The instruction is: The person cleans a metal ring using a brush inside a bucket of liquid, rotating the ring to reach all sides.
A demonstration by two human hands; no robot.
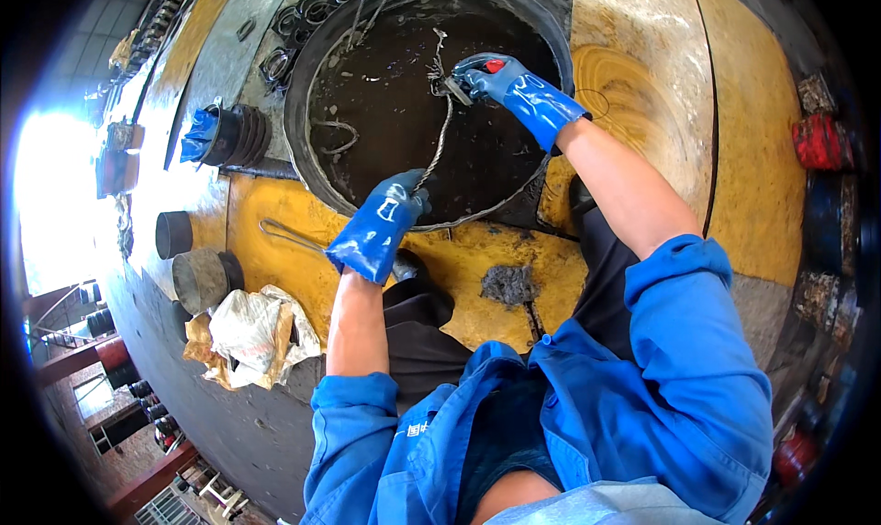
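Observation:
Both my hands wear long, shiny blue rubber gloves. My left hand (396, 199) is closed round the lower part of a twisted grey rope (441, 141), which looks like wire rope. It runs up over a large round tub (300, 144) of dark, wet-looking liquid, and its far end is frayed and kinked. My right hand (486, 77) grips a small tool with a flat, pale edge (458, 91) against the rope's upper part. A red bit (496, 65) shows between the fingers; the tool's exact kind is hidden by the glove.
Left of the tub stand dark ribbed cylinders (248, 135) and short metal sleeves (200, 280). A crumpled white sack (252, 332) lies nearer me. Dark rings (317, 9) cluster beyond the rim. A grey fibrous brush head (509, 284) rests on the yellow floor plate between my legs.

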